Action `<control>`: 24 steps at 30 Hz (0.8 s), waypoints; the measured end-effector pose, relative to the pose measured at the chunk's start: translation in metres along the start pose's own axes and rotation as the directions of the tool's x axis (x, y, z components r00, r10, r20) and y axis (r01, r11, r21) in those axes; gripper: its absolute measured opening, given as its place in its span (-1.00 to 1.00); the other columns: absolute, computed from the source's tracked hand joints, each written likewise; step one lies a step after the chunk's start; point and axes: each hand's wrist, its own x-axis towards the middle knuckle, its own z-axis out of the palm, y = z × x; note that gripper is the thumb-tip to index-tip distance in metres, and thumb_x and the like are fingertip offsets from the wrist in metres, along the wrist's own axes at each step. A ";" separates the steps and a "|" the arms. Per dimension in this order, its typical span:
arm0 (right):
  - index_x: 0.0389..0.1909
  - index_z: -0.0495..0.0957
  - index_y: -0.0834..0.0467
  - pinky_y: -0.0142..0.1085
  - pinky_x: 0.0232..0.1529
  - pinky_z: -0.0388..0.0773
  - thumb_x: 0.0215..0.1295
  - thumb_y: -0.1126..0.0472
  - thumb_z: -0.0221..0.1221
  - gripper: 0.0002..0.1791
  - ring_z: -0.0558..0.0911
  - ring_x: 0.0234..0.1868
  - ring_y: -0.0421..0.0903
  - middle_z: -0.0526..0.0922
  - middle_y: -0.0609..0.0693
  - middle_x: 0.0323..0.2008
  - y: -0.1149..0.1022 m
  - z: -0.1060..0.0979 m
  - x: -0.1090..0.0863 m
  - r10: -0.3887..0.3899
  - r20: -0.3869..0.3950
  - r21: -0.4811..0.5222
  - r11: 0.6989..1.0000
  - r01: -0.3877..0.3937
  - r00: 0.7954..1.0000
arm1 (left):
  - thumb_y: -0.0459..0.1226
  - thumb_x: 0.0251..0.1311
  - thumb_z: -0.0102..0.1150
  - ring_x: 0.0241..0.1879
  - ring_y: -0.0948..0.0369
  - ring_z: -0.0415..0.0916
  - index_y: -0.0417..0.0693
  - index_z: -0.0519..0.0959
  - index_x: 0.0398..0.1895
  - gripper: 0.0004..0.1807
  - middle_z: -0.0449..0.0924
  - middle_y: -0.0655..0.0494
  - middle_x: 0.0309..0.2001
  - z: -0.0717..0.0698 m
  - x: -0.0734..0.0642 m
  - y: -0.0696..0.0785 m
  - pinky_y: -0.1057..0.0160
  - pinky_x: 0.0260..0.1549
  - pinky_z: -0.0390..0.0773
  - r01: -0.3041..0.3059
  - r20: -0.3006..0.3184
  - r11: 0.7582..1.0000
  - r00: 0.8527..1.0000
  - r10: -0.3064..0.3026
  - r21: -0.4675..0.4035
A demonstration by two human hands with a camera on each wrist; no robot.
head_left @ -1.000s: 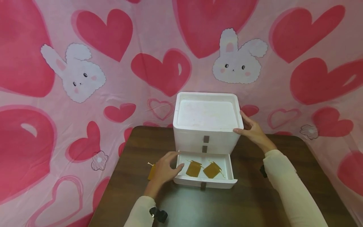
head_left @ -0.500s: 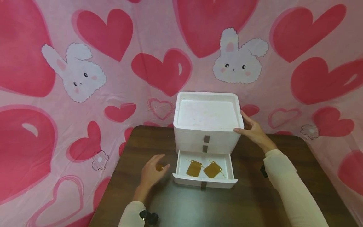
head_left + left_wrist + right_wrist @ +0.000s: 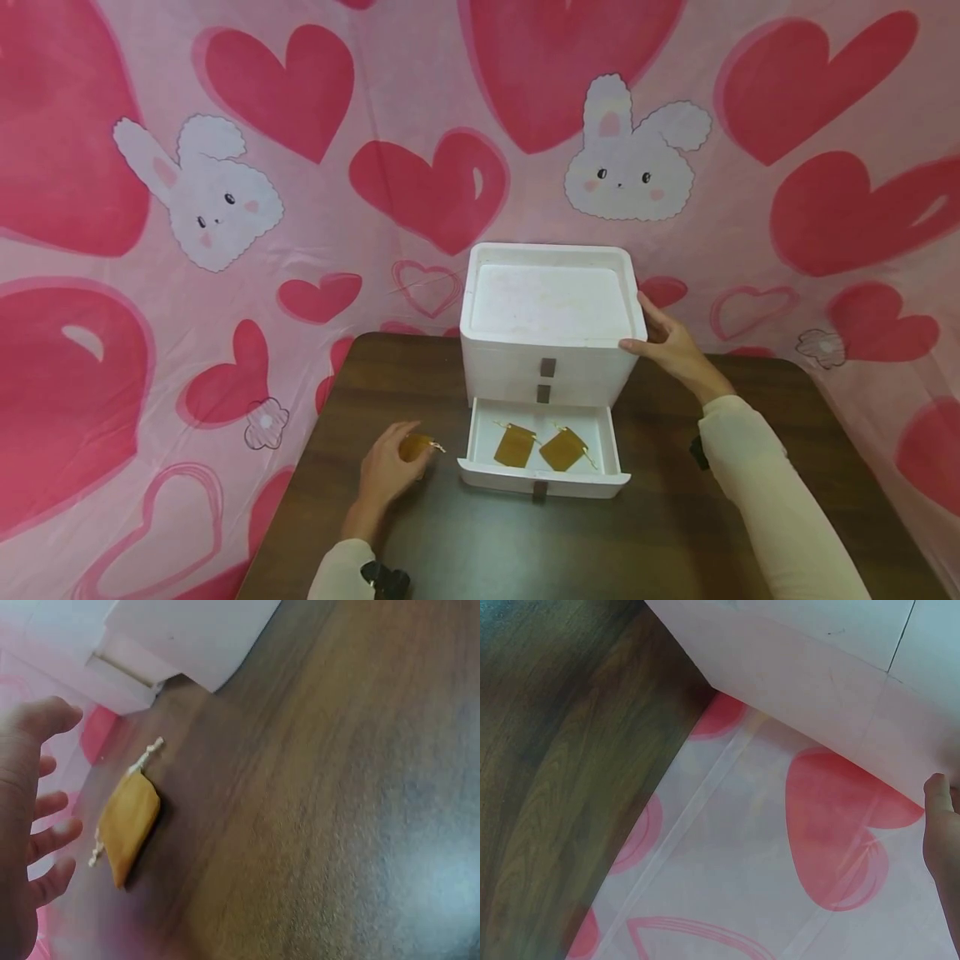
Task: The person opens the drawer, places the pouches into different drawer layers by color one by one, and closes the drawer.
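Note:
A small mustard-yellow drawstring pouch (image 3: 131,817) lies flat on the table in the left wrist view, its pale cords sticking out at two sides. Beside it my left hand (image 3: 26,817) has its fingers spread apart. From the head view, the left hand (image 3: 386,471) stands over this pouch (image 3: 415,447), left of a white drawer cabinet (image 3: 551,300). My right hand (image 3: 671,346) holds the cabinet's right side, thumb at the front top corner and fingers along the side. The bottom drawer (image 3: 543,483) is pulled out and contains two similar pouches (image 3: 515,446).
The cabinet stands at the back of a dark wooden table (image 3: 525,550) and has a shallow tray top. Two upper drawers with brown tabs (image 3: 548,367) are closed. A pink cloth (image 3: 420,83) with hearts and rabbits hangs behind the table.
My left hand has moved left from the drawer's left edge to the pouch on the table. The right hand keeps its place on the cabinet, and the drawer stays out.

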 end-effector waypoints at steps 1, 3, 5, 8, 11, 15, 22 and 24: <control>0.64 -0.22 -0.01 -0.54 0.31 0.38 0.32 0.30 0.32 0.08 0.02 0.62 0.25 -0.14 0.13 0.66 0.000 0.000 0.000 0.001 -0.002 -0.003 1.000 -0.001 1.000 | 0.01 0.12 0.42 0.06 -0.02 0.66 0.06 0.64 0.21 -0.43 0.66 0.02 0.19 0.000 0.000 -0.001 -0.17 0.04 0.64 0.005 0.001 1.000 1.000 -0.005 0.006; 0.64 -0.22 -0.03 -0.51 0.33 0.37 0.32 0.28 0.32 0.09 0.02 0.63 0.25 -0.14 0.11 0.66 0.001 0.000 0.000 0.001 -0.002 -0.012 1.000 -0.001 1.000 | 0.01 0.12 0.42 0.04 -0.02 0.66 0.05 0.64 0.19 -0.44 0.67 0.02 0.17 0.001 0.000 -0.003 -0.18 0.03 0.64 0.011 0.002 1.000 1.000 -0.011 0.011; 0.64 -0.21 -0.05 -0.46 0.36 0.36 0.33 0.26 0.32 0.08 0.02 0.63 0.25 -0.14 0.11 0.66 0.001 -0.001 0.000 0.002 -0.003 -0.019 1.000 -0.002 1.000 | 0.01 0.11 0.43 0.03 -0.02 0.66 0.05 0.65 0.18 -0.44 0.68 0.02 0.15 0.001 0.000 -0.005 -0.17 0.01 0.64 0.015 0.000 1.000 1.000 -0.015 0.014; 0.64 -0.21 -0.07 -0.40 0.39 0.35 0.33 0.25 0.32 0.08 0.02 0.63 0.24 -0.14 0.10 0.66 0.002 -0.001 0.001 0.007 -0.003 -0.027 1.000 -0.007 1.000 | 0.02 0.10 0.44 0.00 0.00 0.67 0.06 0.66 0.16 -0.45 0.69 0.04 0.12 0.003 -0.001 -0.009 -0.16 -0.01 0.65 0.015 -0.008 1.000 1.000 -0.015 0.024; 0.64 -0.21 -0.10 -0.34 0.40 0.34 0.33 0.23 0.32 0.07 0.03 0.63 0.24 -0.14 0.09 0.66 0.003 -0.001 0.001 0.014 -0.007 -0.041 0.999 -0.014 1.000 | 0.04 0.08 0.45 -0.01 0.01 0.68 0.07 0.67 0.15 -0.45 0.69 0.06 0.11 0.005 -0.001 -0.013 -0.13 -0.05 0.65 0.013 -0.009 0.999 1.000 -0.012 0.043; 0.64 -0.21 -0.11 -0.29 0.42 0.32 0.34 0.21 0.32 0.07 0.02 0.63 0.23 -0.14 0.08 0.66 0.003 -0.001 0.001 0.021 -0.009 -0.049 0.999 -0.021 1.000 | 0.05 0.07 0.44 0.01 0.01 0.66 0.07 0.67 0.15 -0.44 0.69 0.05 0.12 0.009 -0.003 -0.016 -0.13 -0.07 0.65 0.007 0.001 0.997 1.000 -0.007 0.076; 0.64 -0.22 -0.12 -0.26 0.44 0.28 0.35 0.23 0.31 0.07 0.00 0.64 0.21 -0.16 0.05 0.67 0.003 -0.001 0.001 0.021 -0.005 -0.037 0.999 -0.021 1.000 | 0.06 0.04 0.46 0.08 0.00 0.60 0.09 0.67 0.13 -0.43 0.66 0.08 0.09 0.013 -0.004 -0.018 -0.17 -0.02 0.63 0.013 0.030 0.993 0.999 -0.017 0.116; 0.64 -0.22 -0.13 -0.18 0.44 0.24 0.36 0.22 0.30 0.06 -0.01 0.65 0.21 -0.16 0.04 0.67 0.003 -0.001 0.001 0.023 -0.003 -0.041 0.999 -0.023 1.000 | 0.05 0.03 0.47 0.07 0.01 0.59 0.09 0.67 0.13 -0.44 0.66 0.09 0.09 0.014 -0.004 -0.018 -0.15 -0.05 0.64 0.011 0.037 0.992 0.999 -0.016 0.123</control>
